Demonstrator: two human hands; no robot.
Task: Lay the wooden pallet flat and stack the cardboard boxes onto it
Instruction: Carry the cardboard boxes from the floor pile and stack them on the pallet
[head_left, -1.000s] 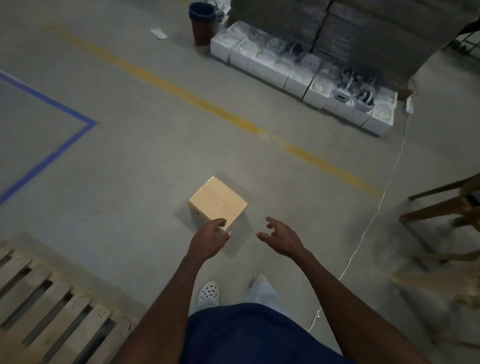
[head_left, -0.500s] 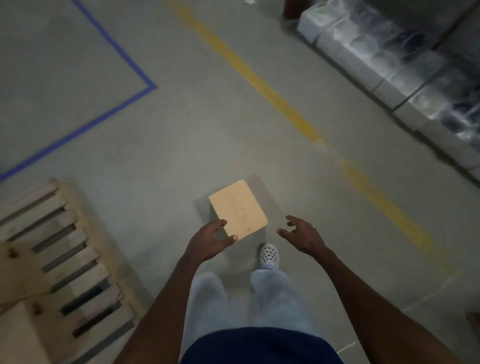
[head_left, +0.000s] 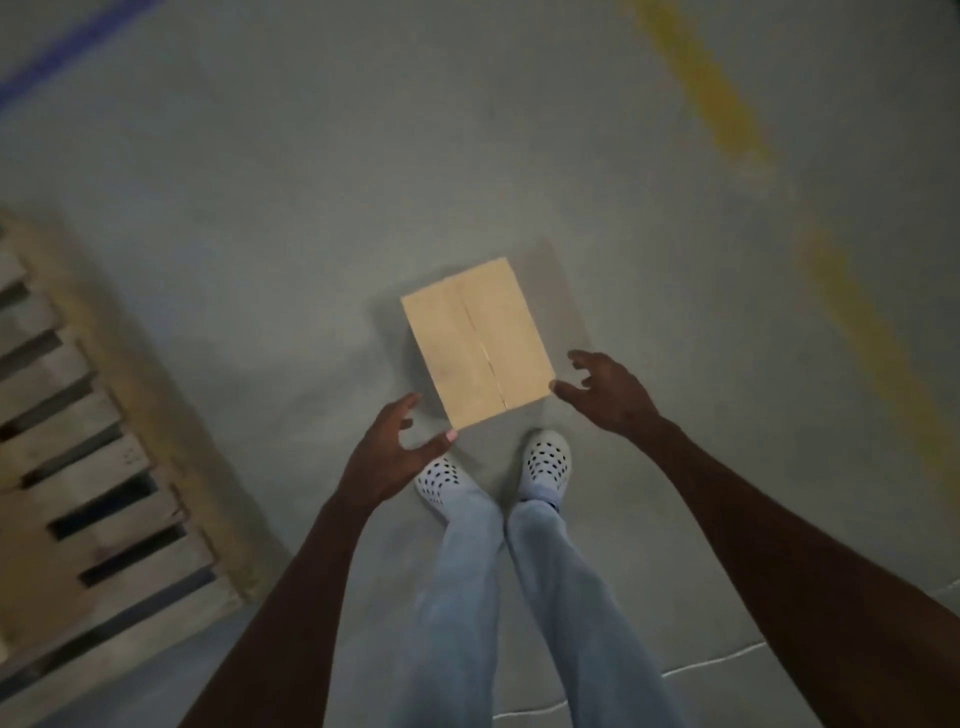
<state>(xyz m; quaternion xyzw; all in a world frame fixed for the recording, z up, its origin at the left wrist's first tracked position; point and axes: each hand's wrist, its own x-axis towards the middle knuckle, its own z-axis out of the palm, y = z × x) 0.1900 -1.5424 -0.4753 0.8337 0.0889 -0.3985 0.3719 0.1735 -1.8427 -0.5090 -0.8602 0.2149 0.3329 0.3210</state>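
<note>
A small tan cardboard box (head_left: 478, 340) with a taped seam along its top sits on the concrete floor just in front of my feet. My left hand (head_left: 389, 457) hovers at the box's near left corner, fingers spread and holding nothing. My right hand (head_left: 605, 395) hovers beside the box's near right corner, fingers curled apart, also holding nothing. Neither hand clearly touches the box. The wooden pallet (head_left: 104, 467) lies flat on the floor at the left, partly cut off by the frame edge.
A blurred yellow floor line (head_left: 722, 104) runs down the right side and a blue line (head_left: 67, 52) crosses the top left corner. A thin white cable (head_left: 691, 670) lies on the floor behind my right leg. My white perforated shoes (head_left: 545, 462) stand close to the box.
My view has tilted down and come closer to the box. Both hands have spread to either side of the box's near corners. The white boxes at the far right have left the view.
</note>
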